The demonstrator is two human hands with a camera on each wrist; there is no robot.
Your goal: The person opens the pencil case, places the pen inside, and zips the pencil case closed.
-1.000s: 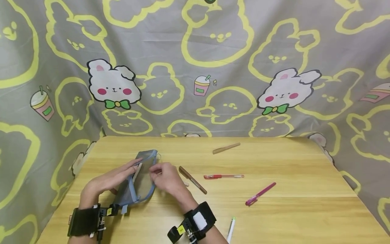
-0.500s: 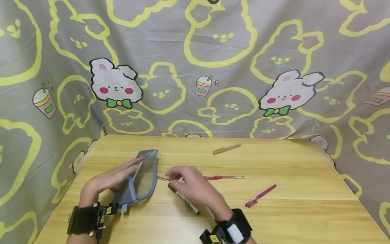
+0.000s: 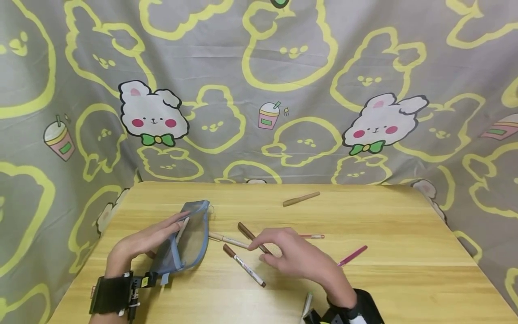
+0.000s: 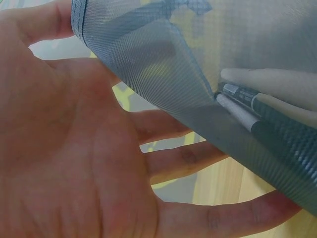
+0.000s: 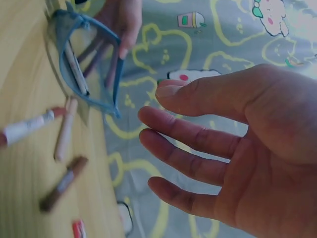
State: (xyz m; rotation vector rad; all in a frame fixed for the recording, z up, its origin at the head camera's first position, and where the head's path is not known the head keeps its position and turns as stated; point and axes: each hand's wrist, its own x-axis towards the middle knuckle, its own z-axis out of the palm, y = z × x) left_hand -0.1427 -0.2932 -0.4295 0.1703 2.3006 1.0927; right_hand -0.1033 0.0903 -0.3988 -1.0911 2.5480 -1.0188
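My left hand [image 3: 155, 234] holds a blue-grey mesh pencil case [image 3: 194, 240] at the table's left, its blue-edged mouth gaping to the right. Several pens [image 4: 242, 116] show through the mesh in the left wrist view, and that hand's fingers lie behind the case. My right hand [image 3: 291, 254] hovers palm-left over the middle of the table with nothing in its fingers [image 5: 188, 134]. Its fingertips overlap a dark brown pen [image 3: 246, 231] in the head view. Beside it lie a beige marker [image 3: 232, 242], one end at the case, and a brown-capped white marker [image 3: 247, 267].
A tan pen [image 3: 301, 199] lies toward the back. Right of centre are a red pen [image 3: 315, 236], partly covered by my right hand, and a magenta pen [image 3: 353, 255]. A green-tipped white pen [image 3: 307, 301] lies near the front. Patterned grey cloth [image 3: 218, 67] hangs round the table.
My right hand has moved from the case's mouth rightward, past the beige marker, its fingers coming away from it. The brown-capped marker has come into view. The left hand keeps its place.
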